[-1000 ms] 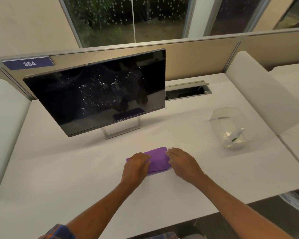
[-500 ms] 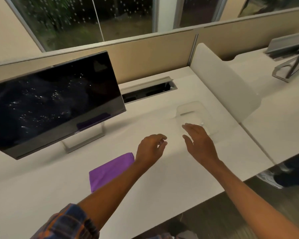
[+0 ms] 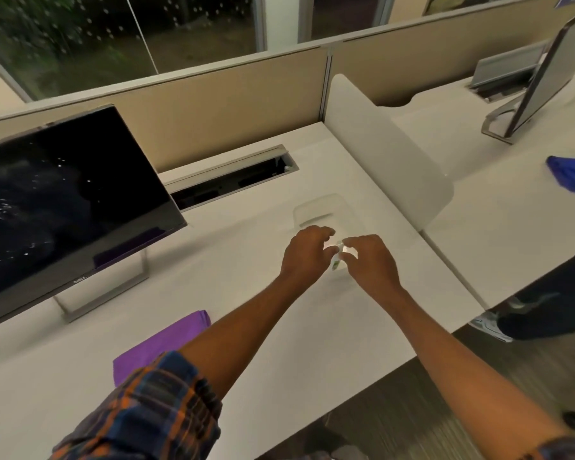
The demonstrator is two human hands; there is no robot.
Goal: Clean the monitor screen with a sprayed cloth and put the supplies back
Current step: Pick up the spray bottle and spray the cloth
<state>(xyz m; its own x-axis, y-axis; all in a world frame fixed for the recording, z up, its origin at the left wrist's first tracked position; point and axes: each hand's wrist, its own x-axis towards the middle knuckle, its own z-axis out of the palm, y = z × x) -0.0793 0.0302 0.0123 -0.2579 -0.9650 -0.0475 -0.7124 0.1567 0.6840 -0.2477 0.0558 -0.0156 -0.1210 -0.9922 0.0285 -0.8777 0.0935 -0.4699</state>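
Observation:
The dark monitor [image 3: 63, 200] stands at the left of the white desk [image 3: 312, 343], its screen flecked with droplets. A folded purple cloth [image 3: 166, 340] lies flat in front of the monitor stand, partly behind my left sleeve. A clear plastic container [image 3: 319, 207] sits right of centre. Over its near edge, my left hand [image 3: 304, 257] and my right hand [image 3: 369, 263] meet, fingers curled around a small clear spray bottle [image 3: 336, 260] with a green label. Most of the bottle is hidden by my fingers.
An open cable slot [image 3: 233, 180] runs behind the monitor. A white divider panel [image 3: 385, 154] separates the neighbouring desk, which holds another monitor [image 3: 541, 71] and a blue cloth [image 3: 571, 174]. Another person's shoe [image 3: 488, 323] is on the floor at right.
Both hands left the purple cloth and moved right to the clear container, where they now close on the small bottle. The view has swung right.

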